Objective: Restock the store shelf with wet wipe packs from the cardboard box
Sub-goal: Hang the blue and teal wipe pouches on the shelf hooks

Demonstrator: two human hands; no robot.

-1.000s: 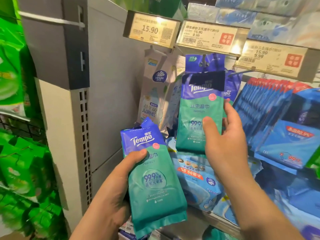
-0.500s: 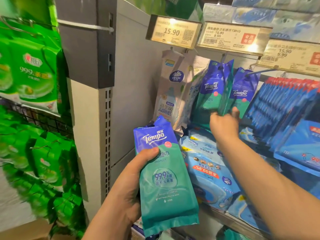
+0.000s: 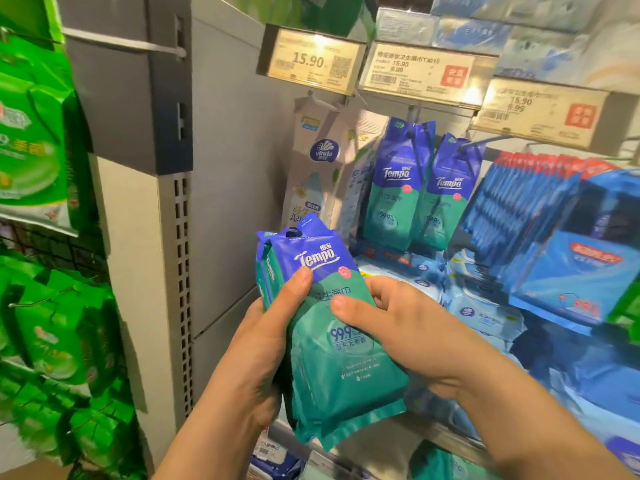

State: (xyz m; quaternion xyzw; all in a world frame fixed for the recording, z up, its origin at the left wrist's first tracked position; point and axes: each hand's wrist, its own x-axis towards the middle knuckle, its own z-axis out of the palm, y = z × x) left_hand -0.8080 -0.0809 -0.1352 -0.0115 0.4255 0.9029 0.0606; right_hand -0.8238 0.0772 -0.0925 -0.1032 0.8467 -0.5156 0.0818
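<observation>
A person stood close to a store shelf, both hands raised in front of the chest around a small stack of Tempo wet wipe packs, blue at the top and teal below. The left hand gripped the stack from its left edge, thumb laid across the front under the logo, probably to keep the packs squared together as a reserve. The right hand curled its fingers behind the right edge with the thumb pressing the front face, seemingly to peel the front pack away for hanging. At least two packs were in the stack, judging by the doubled top folds and bottom seals; an exact count could not be made. Behind them, two matching Tempo packs hung side by side from peg hooks, each pierced through its punched top flap so its face pointed outward. A white Vinda pack hung to their left, and a dense row of blue packs with red tops hung to the right. Three price labels ran along the rail above. Green packs filled a rack at far left. The cardboard box was not clearly visible.
</observation>
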